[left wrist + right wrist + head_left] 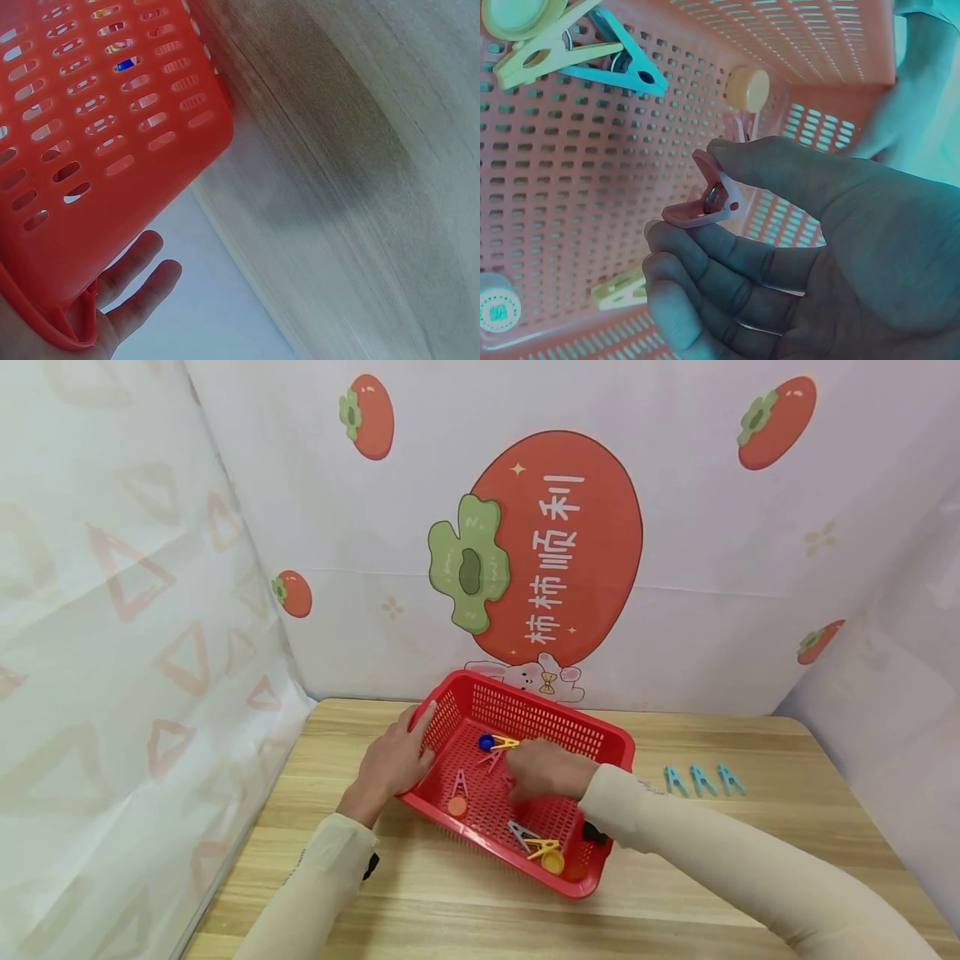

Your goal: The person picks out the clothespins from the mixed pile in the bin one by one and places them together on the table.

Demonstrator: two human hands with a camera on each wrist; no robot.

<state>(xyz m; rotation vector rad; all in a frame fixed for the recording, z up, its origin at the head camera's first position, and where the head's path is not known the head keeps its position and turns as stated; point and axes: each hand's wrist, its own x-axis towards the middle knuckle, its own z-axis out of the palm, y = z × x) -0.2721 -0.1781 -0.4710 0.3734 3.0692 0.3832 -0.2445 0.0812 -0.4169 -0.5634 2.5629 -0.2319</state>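
A red plastic basket (pixel 480 837) with slotted walls stands on the table at an angle. My left hand (pixel 396 760) grips its left rim; two of its fingers (pixel 146 292) show past the outer wall in the left wrist view. Inside the basket, my right hand (pixel 543 770) pinches a pink clothespin (pixel 724 199) between thumb and fingers. Around it lie a pink clothespin (pixel 460 783), an orange bottle cap (pixel 457 807), a blue cap (pixel 487 742), a yellow clothespin (pixel 506 742), a greyish clothespin (pixel 520 835), another yellow clothespin (pixel 542 846) and a yellow cap (pixel 552 861).
Three light-blue clothespins (pixel 701 780) lie in a row on the wooden table (pixel 757 843), right of the basket. A white printed backdrop (pixel 697 552) rises behind the table's far edge and along both sides. A whitish cap (pixel 499 307) shows in the right wrist view.
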